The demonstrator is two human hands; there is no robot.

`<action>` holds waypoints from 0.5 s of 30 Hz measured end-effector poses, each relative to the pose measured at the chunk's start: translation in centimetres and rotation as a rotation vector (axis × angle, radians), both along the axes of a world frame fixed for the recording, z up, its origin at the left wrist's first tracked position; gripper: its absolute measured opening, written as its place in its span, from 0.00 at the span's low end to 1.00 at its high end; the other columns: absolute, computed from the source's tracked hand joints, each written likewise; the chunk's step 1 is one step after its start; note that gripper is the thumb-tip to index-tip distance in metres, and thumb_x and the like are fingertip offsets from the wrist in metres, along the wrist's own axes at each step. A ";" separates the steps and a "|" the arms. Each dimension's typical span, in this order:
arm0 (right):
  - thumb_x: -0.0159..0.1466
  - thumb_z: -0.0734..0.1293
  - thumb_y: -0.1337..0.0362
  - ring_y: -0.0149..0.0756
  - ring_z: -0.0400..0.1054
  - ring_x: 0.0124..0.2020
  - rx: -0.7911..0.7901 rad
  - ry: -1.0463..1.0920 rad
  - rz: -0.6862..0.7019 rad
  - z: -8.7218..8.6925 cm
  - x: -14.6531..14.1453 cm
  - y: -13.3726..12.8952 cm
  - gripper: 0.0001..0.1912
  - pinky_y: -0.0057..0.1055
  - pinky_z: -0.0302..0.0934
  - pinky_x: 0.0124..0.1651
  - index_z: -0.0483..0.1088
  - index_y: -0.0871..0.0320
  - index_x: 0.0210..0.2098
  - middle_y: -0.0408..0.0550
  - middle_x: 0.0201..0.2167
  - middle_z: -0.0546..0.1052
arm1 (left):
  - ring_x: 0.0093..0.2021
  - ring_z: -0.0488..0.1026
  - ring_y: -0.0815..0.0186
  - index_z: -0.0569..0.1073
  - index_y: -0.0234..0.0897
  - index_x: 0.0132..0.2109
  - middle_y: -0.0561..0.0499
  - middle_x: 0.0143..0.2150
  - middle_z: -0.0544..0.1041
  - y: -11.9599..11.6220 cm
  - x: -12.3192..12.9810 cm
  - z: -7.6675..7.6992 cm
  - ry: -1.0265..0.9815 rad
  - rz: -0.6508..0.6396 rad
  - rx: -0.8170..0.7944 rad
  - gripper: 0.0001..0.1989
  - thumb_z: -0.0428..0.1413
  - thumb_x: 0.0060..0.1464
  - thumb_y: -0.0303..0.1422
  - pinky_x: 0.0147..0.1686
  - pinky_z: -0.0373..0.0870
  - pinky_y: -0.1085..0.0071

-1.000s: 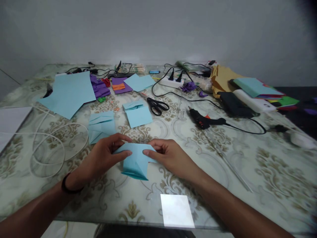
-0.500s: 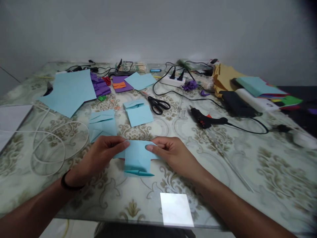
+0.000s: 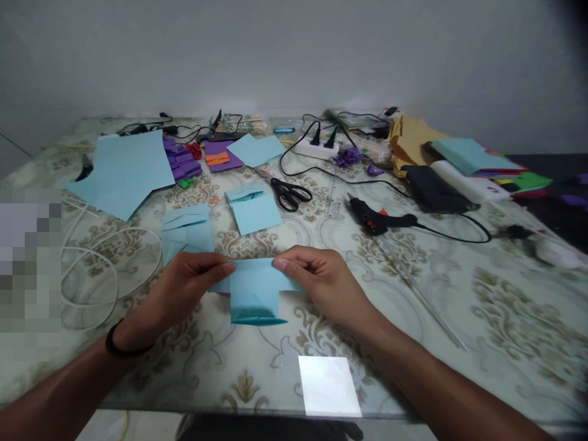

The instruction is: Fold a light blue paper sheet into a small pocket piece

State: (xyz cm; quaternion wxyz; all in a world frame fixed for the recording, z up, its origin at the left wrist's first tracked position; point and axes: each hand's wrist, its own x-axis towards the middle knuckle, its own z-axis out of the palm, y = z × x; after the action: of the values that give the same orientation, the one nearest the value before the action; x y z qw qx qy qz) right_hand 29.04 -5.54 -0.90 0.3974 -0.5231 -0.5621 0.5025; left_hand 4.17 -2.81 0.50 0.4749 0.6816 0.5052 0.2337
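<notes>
A light blue sheet of folded paper [image 3: 254,288] is held between my two hands, with a folded flap along its near edge. My left hand [image 3: 195,277] pinches its left top corner between thumb and fingers. On the other side my right hand [image 3: 316,272] grips the upper right part, thumb on top. Just beyond my left hand lies a folded light blue paper piece [image 3: 186,229], partly covered by that hand. Another folded blue piece [image 3: 254,211] rests behind the held paper, beside black-handled scissors [image 3: 290,195].
A black glue gun [image 3: 379,219] lies at right, with a clear glue stick [image 3: 425,300] near it. Large blue paper [image 3: 126,168] and purple strips [image 3: 184,158] are at the back left. A white power strip [image 3: 316,148] and a coiled white cable [image 3: 114,269] also lie on the patterned table.
My right thumb has shifted slightly toward the paper's top edge, and the paper looks flatter there. Both hands keep their hold; the whole view has shifted a little.
</notes>
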 end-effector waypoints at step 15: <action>0.62 0.71 0.49 0.29 0.50 0.23 -0.047 -0.085 0.022 -0.6 0.9 1.1 0.18 0.30 0.44 0.26 0.76 0.58 0.28 0.38 0.19 0.63 | 0.28 0.62 0.69 0.74 0.36 0.32 0.57 0.27 0.68 1.1 -0.5 -0.5 0.062 -0.124 0.017 0.19 0.54 0.65 0.44 0.29 0.60 0.74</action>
State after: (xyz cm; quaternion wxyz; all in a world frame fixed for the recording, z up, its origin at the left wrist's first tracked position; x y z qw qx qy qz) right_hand 29.98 -4.42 -1.53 0.3553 -0.5471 -0.5723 0.4969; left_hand 3.65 -1.68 -0.02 0.4669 0.7226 0.4744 0.1867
